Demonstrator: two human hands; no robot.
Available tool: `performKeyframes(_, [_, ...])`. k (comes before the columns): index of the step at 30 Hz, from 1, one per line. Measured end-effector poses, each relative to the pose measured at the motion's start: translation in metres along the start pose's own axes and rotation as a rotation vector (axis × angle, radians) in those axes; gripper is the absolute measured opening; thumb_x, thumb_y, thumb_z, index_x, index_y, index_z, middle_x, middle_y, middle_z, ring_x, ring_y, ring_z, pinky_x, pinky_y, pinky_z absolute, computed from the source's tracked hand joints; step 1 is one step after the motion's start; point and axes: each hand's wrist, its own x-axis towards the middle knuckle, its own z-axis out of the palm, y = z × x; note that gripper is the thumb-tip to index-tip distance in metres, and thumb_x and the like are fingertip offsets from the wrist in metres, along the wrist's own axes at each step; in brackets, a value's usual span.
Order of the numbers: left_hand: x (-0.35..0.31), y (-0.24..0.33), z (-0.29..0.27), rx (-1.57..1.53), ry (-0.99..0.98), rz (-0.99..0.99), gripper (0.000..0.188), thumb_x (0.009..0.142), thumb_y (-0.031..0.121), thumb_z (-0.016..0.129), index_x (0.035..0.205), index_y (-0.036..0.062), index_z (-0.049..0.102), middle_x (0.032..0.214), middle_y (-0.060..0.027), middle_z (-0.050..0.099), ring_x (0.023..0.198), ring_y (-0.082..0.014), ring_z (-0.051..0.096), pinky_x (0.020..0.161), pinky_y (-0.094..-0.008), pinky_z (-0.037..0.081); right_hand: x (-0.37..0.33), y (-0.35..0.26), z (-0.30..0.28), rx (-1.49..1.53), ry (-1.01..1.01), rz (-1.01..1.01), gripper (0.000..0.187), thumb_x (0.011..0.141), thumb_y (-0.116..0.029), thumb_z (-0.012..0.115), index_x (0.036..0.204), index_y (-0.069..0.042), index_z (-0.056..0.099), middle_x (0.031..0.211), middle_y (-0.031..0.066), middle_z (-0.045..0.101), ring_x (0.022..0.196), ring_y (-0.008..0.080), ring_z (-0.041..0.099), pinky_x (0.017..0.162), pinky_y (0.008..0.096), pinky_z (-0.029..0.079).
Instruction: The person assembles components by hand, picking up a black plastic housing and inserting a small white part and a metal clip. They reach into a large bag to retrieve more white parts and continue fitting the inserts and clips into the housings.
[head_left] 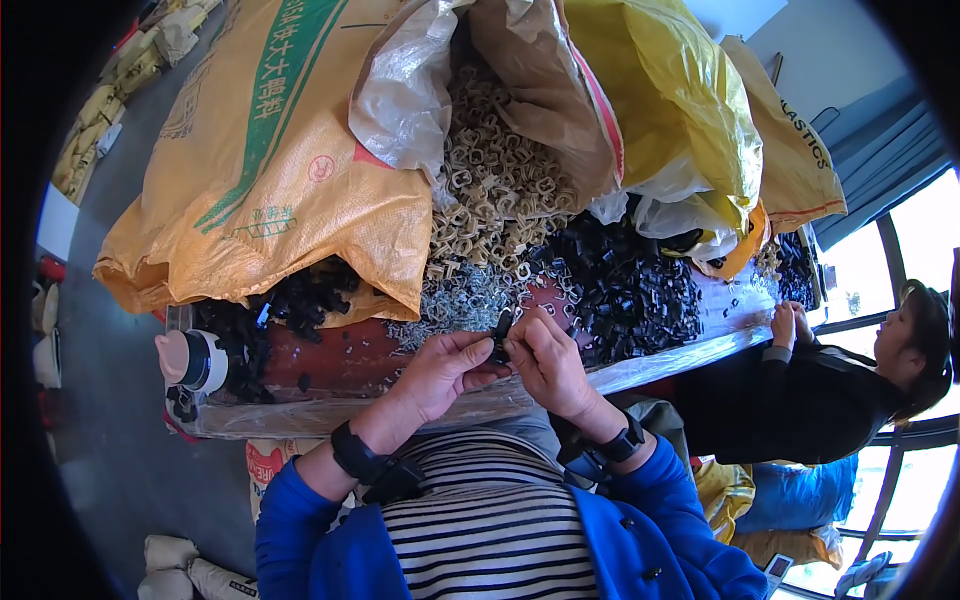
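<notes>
My left hand (445,370) and my right hand (548,365) meet over the near edge of the table (330,365). Together they pinch one small black plastic clip (500,335) between the fingertips. Just beyond them lie a scatter of small silvery metal pieces (455,300), a heap of beige plastic clips (495,190) spilling from an open sack, and a heap of black plastic clips (625,285) to the right. Both wrists wear black bands.
Large yellow woven sacks (260,160) fill the back of the table. A second pile of black parts (300,295) lies on the left beside a white and black bottle (190,360). Another person (830,385) sits at the right, hands on the table's end.
</notes>
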Motion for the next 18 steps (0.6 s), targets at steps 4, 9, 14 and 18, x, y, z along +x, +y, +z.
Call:
performKeyframes(4, [-0.0001, 0.0011, 0.0015, 0.007, -0.004, -0.012, 0.016, 0.082, 0.013, 0.049, 0.092, 0.0025, 0.054, 0.087, -0.0093, 0.058, 0.08, -0.0245, 0.059, 0.065, -0.025, 0.05, -0.001, 0.0007, -0.0033, 0.023, 0.011, -0.026, 0.007, 0.073, -0.001, 0.053, 0.077, -0.002, 0.047, 0.07, 0.0105, 0.045, 0.059, 0.0287, 0.05, 0.05, 0.0331, 0.041])
performKeyframes(9, [0.0008, -0.0002, -0.0016, 0.023, -0.002, -0.032, 0.017, 0.082, 0.014, 0.049, 0.092, 0.0014, 0.054, 0.088, -0.01, 0.058, 0.08, -0.024, 0.059, 0.065, -0.0249, 0.05, -0.0032, -0.001, -0.0023, -0.023, -0.017, -0.058, 0.011, 0.07, 0.003, 0.054, 0.074, -0.001, 0.045, 0.07, 0.0092, 0.045, 0.057, 0.0237, 0.047, 0.05, 0.0279, 0.039])
performKeyframes(14, [0.0024, -0.0008, -0.0035, 0.078, 0.02, -0.037, 0.018, 0.081, 0.012, 0.05, 0.094, -0.0005, 0.054, 0.087, -0.0093, 0.058, 0.079, -0.0216, 0.059, 0.066, -0.0242, 0.05, -0.0036, 0.0037, -0.0005, -0.06, -0.061, -0.089, 0.013, 0.07, 0.001, 0.057, 0.074, -0.001, 0.044, 0.068, 0.0073, 0.045, 0.056, 0.0201, 0.049, 0.048, 0.0263, 0.039])
performKeyframes(18, [0.0048, 0.0052, -0.0051, 0.173, 0.009, -0.033, 0.02, 0.08, 0.012, 0.051, 0.095, -0.0022, 0.053, 0.087, -0.0094, 0.058, 0.078, -0.0192, 0.059, 0.067, -0.0231, 0.049, -0.0017, 0.0039, -0.0026, 0.101, -0.132, 0.16, 0.015, 0.071, -0.003, 0.059, 0.074, -0.002, 0.044, 0.067, 0.0038, 0.045, 0.056, 0.0129, 0.049, 0.047, 0.0236, 0.038])
